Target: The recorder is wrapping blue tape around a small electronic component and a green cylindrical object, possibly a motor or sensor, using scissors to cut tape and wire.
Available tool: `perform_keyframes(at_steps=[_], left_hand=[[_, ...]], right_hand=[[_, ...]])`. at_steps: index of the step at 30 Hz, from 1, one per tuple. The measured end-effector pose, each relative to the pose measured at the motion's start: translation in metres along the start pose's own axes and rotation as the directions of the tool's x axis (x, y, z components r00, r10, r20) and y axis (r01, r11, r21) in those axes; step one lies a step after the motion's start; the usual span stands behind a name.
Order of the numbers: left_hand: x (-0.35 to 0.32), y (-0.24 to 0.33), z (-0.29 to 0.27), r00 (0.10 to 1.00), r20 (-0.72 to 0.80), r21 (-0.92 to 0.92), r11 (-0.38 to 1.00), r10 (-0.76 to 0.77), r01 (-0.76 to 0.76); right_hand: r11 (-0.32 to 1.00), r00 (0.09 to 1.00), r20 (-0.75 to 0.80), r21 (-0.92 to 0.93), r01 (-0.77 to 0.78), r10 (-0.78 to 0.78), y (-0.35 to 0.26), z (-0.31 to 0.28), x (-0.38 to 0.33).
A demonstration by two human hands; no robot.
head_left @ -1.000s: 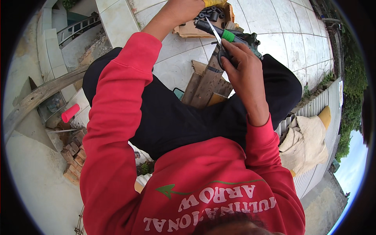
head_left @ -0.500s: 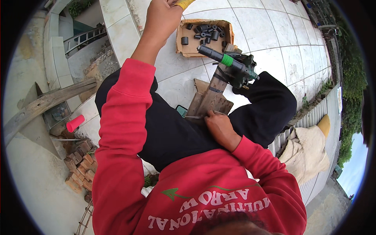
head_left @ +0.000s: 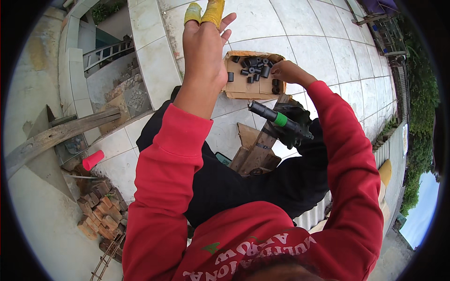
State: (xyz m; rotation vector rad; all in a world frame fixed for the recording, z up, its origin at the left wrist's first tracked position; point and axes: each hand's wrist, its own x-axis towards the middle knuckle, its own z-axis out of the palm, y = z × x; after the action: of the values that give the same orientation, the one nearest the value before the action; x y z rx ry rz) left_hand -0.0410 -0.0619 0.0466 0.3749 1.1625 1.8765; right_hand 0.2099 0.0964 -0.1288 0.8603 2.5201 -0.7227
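Timber (head_left: 65,133), a weathered pole, slants across the far left, with a red cup (head_left: 93,160) lying on its side near it. Just below the cup, bricks (head_left: 104,213) lie in a loose pile, and above, a ladder (head_left: 110,54) leans in a recess beyond the tiled edge. The person's left hand (head_left: 205,54) is raised beside the upper left of the cardboard box, loosely open, its fingers extended; yellow wrapping (head_left: 213,13) covers two of them. A small dark-rimmed object (head_left: 222,159) shows by the black trousers (head_left: 234,185). On the tiled floor (head_left: 309,23) stands the shallow cardboard box (head_left: 255,95), holding short black cylinders (head_left: 251,61), most of them clustered toward its upper middle. Below it, wooden boards (head_left: 251,158) support a dark metal device (head_left: 295,124), whose black tube, ringed by a green band (head_left: 281,119), points toward the upper left. The right hand (head_left: 284,72) reaches over the box's right rim, fingers curled; whether they grip a cylinder cannot be told. Greenery (head_left: 419,126) lines the far right.
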Motion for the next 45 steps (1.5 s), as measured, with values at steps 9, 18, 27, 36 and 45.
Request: perform_keyframes(at_steps=[9,18,27,36,45], left_hand=[[0.027,-0.012,0.01,0.992,-0.038,-0.059,0.992,-0.117,0.115],[0.04,-0.021,0.016,0.982,0.066,-0.075,0.98,-0.179,0.184],[0.011,-0.02,0.014,0.942,0.115,0.376,0.892,-0.315,0.252],[-0.038,-0.031,0.015,0.545,0.492,0.527,0.731,-0.679,0.434],[-0.068,-0.045,0.012,0.634,0.638,0.112,0.867,-0.437,0.485]], right_hand=[[0.927,0.931,0.077,0.093,-0.362,0.356,0.058,0.103,0.133],[0.812,0.847,0.03,0.27,-0.517,0.53,0.058,0.094,0.154],[0.898,0.952,-0.296,0.436,0.063,0.077,-0.058,-0.057,-0.001],[0.869,0.768,-0.638,0.411,0.276,0.058,-0.149,-0.066,-0.161],[0.456,0.753,-0.638,0.725,0.517,0.161,-0.139,-0.062,-0.189]])
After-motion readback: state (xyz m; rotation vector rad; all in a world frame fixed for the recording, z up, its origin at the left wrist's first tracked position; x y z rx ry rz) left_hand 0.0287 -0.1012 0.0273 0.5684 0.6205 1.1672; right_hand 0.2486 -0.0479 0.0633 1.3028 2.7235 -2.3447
